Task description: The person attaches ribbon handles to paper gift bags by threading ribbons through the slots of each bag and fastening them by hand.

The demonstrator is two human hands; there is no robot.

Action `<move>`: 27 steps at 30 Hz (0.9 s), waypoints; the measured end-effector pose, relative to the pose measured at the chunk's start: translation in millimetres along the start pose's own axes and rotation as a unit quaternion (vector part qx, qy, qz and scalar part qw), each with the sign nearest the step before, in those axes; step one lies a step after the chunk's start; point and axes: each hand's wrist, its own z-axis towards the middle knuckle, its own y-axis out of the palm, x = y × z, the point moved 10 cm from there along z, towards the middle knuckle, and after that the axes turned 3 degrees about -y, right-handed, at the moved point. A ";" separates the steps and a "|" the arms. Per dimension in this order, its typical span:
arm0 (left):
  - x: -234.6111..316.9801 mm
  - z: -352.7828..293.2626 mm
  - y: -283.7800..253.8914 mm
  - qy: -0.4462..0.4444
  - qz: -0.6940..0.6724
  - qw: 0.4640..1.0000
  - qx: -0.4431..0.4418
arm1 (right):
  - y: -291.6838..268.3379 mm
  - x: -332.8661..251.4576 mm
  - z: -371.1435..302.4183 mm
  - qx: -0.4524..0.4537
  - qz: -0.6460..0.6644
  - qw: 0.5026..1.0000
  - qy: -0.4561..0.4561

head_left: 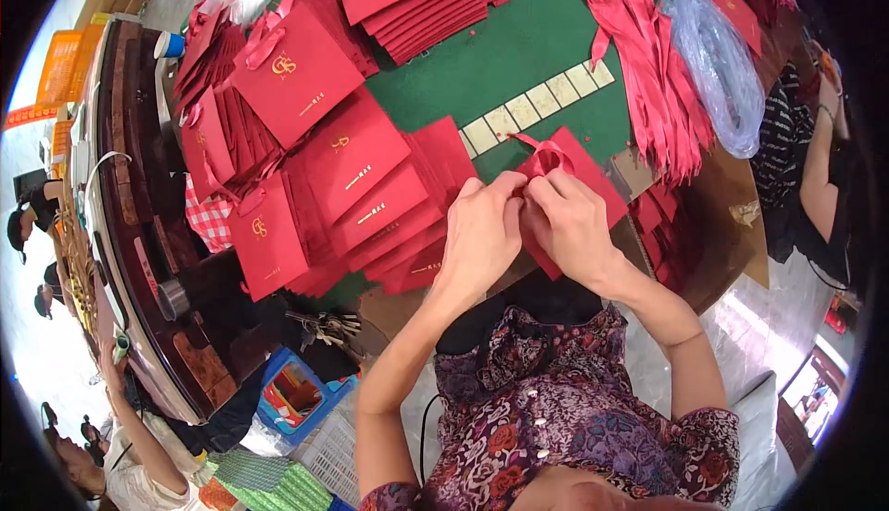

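Two hands on one red bag, one ribbon loop.

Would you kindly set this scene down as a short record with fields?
Left hand: fingers closed at a flat red paper bag with a red ribbon loop
Right hand: fingers closed at the same bag, close beside the left hand
Surface: green tabletop
Left side: stacked red paper bags with gold print
Right side: long shiny red ribbons; crumpled bluish plastic bag

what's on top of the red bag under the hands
A looped red ribbon, plus the left hand and right hand; whatever part of the red bag they cover can't be seen.
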 end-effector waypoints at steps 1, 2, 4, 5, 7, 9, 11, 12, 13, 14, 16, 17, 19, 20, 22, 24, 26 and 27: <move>-1.5 1.2 -0.4 0.016 -0.003 1.000 0.015 | 2.8 4.7 -0.6 -0.016 -0.003 1.000 0.009; -3.0 1.2 -1.2 0.019 -0.002 1.000 0.018 | 0.4 5.1 0.7 -0.013 -0.004 1.000 0.006; -6.6 1.2 -2.8 0.005 -0.012 1.000 0.017 | 8.2 33.3 -3.5 -0.035 0.194 0.968 0.155; -3.0 1.8 -5.9 0.008 -0.011 1.000 0.020 | 9.5 38.7 -5.9 -0.040 0.221 0.956 0.188; -4.0 3.8 -7.4 -0.031 -0.008 0.999 0.015 | -2.5 29.8 -2.7 -0.039 0.175 0.976 0.125; -10.4 6.1 -13.3 -0.019 0.012 0.999 0.044 | -13.7 13.4 7.0 -0.059 0.165 0.981 0.079; -11.0 5.5 -17.1 -0.010 0.028 0.996 0.078 | -37.5 4.6 21.3 -0.033 0.120 0.992 0.032; -7.2 4.4 -16.8 -0.003 0.031 0.996 0.084 | -50.0 -2.2 28.6 -0.009 0.074 0.997 -0.008; -2.0 2.9 -17.9 0.010 0.053 0.994 0.095 | -55.0 -2.9 36.7 0.008 0.061 0.998 -0.016; 3.6 3.7 -16.7 0.023 0.071 0.992 0.102 | -57.3 2.1 45.1 0.013 0.058 0.998 -0.019; 19.3 0.3 -18.8 0.072 0.063 0.986 0.136 | -28.9 12.4 56.1 -0.120 0.036 0.991 -0.052; 25.7 -3.8 -20.2 0.096 0.075 0.981 0.152 | -7.8 19.6 58.7 -0.167 0.042 0.981 -0.090; 29.0 -10.2 -18.4 0.123 0.086 0.974 0.170 | 12.7 32.0 64.2 -0.263 0.062 0.961 -0.064; 31.6 -13.2 -16.0 0.145 0.095 0.970 0.170 | 29.7 39.0 57.6 -0.359 0.083 0.929 -0.035; 32.5 -15.2 -13.6 0.171 0.104 0.965 0.171 | 30.1 41.6 64.0 -0.376 0.120 0.917 -0.046; 37.8 -18.5 -17.1 0.212 0.093 0.954 0.188 | 40.3 42.5 54.5 -0.470 0.248 0.846 0.049; 31.7 -16.6 -19.1 0.210 0.067 0.958 0.183 | 43.1 47.2 51.8 -0.477 0.258 0.839 0.047; 27.5 -15.3 -19.9 0.206 0.042 0.962 0.176 | 37.7 42.0 55.4 -0.453 0.295 0.841 0.036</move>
